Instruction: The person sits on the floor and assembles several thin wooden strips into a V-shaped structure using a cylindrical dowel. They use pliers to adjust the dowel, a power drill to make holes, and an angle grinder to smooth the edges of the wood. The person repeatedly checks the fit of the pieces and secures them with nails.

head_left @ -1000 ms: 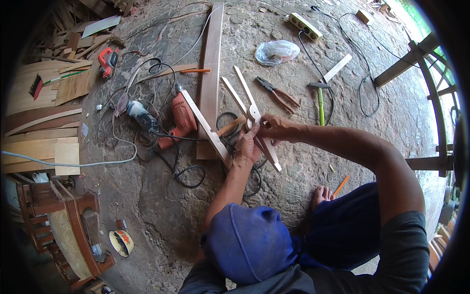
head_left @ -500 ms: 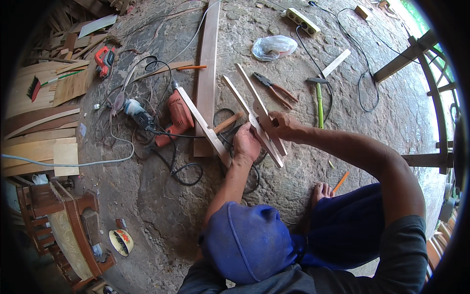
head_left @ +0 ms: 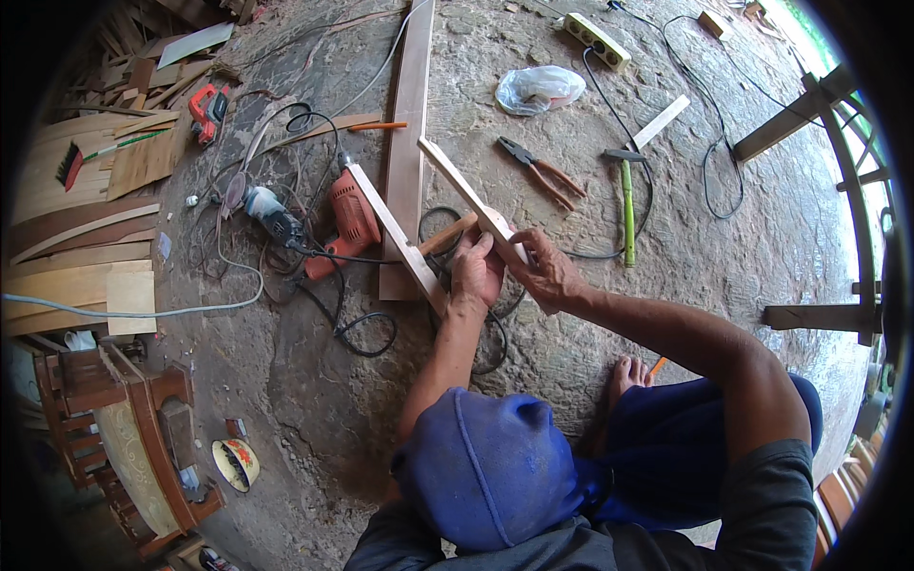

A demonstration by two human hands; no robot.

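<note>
A pale wooden strip [head_left: 465, 187] slants away from me between my hands, with a wider bulge partway along it. My left hand [head_left: 476, 271] grips it from the left, thumb on the wood. My right hand [head_left: 546, 270] holds its nearer part from the right, fingers curled over it. Whether a second strip lies against it is hard to make out. Left of my hands, another notched wooden strip [head_left: 388, 226] leans beside a red power drill [head_left: 350, 221]. A round wooden handle [head_left: 447, 234] lies just beyond my left hand, its other end hidden.
Beyond lie a long plank [head_left: 407, 124], pliers [head_left: 541, 173], a hammer with a green handle [head_left: 627, 205], a plastic bag [head_left: 540, 89] and a power strip [head_left: 597, 42]. An angle grinder [head_left: 271, 217] and tangled cords sit left. A wooden frame [head_left: 838, 162] stands right.
Two strips showed spread apart before; now only one shows clearly. My right hand has moved down and slightly left, closer to my left hand.
</note>
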